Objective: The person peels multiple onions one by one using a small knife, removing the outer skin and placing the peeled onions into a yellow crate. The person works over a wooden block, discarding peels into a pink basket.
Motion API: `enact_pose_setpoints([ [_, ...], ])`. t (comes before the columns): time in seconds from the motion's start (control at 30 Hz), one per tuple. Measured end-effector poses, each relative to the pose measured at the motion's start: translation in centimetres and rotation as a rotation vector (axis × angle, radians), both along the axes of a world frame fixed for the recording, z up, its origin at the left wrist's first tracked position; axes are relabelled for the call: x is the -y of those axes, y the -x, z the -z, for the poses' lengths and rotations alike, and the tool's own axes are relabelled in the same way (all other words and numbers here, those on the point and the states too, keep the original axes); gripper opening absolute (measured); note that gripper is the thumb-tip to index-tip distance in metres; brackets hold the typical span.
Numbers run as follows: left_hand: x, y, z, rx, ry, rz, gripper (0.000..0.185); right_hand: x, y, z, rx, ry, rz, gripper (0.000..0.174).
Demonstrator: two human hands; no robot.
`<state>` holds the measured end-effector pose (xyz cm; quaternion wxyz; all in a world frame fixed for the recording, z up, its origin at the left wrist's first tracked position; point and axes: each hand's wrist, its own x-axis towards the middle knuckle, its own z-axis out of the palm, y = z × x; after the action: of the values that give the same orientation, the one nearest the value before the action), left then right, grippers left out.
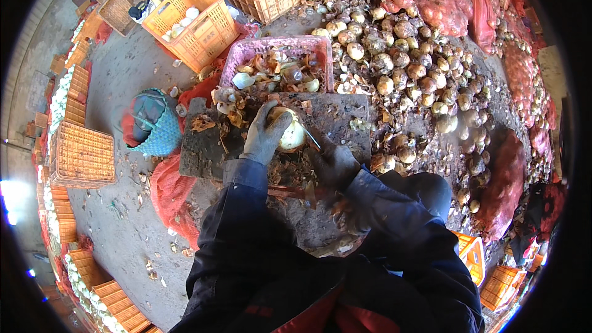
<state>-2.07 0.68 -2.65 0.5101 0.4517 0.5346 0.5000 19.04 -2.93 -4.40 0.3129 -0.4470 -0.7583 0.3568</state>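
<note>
On a dirty dark board (pixel 342 106) strewn with onion skins, my left hand (pixel 266 134), in a grey glove, grips a large pale onion (pixel 291 136) from its left side. My right hand (pixel 335 162), in a darker glove, is closed round a knife, whose thin blade (pixel 312 138) lies along the onion's right side; the handle is hidden in the fist. Just beyond the board stands a pink plastic crate (pixel 329 67) holding skins and onion pieces.
Unpeeled onions (pixel 416 71) cover the floor at right, with red mesh sacks (pixel 444 4) behind. An orange crate (pixel 210 39) with peeled onions stands at upper left. A blue woven basket (pixel 162 129) and red netting (pixel 171 189) lie left of the board. Stacked crates (pixel 83 155) line the far left.
</note>
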Motion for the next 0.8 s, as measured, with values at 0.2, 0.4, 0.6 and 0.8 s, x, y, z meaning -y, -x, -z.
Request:
enact_pose_setpoints([
  [0.2, -0.1, 0.1, 0.2, -0.032, -0.003, 0.048, 0.042, -0.3, 0.3, 1.1, 0.002, -0.037, -0.017, 0.052],
  [0.4, -0.6, -0.4, 4.2, -0.373, -0.225, -0.143, 0.071, -1.1, 1.2, 1.6, 0.052, 0.048, 0.010, 0.048],
  [0.6, -1.0, 0.4, 1.8, -0.370, -0.116, -0.058, 0.049, -1.6, 1.1, 0.4, -0.015, 0.085, -0.033, 0.048],
  [0.8, -2.0, 0.6, 1.4, -0.088, -0.001, -0.001, 0.049, -2.2, 0.7, 0.6, 0.114, 0.013, -0.010, 0.043],
])
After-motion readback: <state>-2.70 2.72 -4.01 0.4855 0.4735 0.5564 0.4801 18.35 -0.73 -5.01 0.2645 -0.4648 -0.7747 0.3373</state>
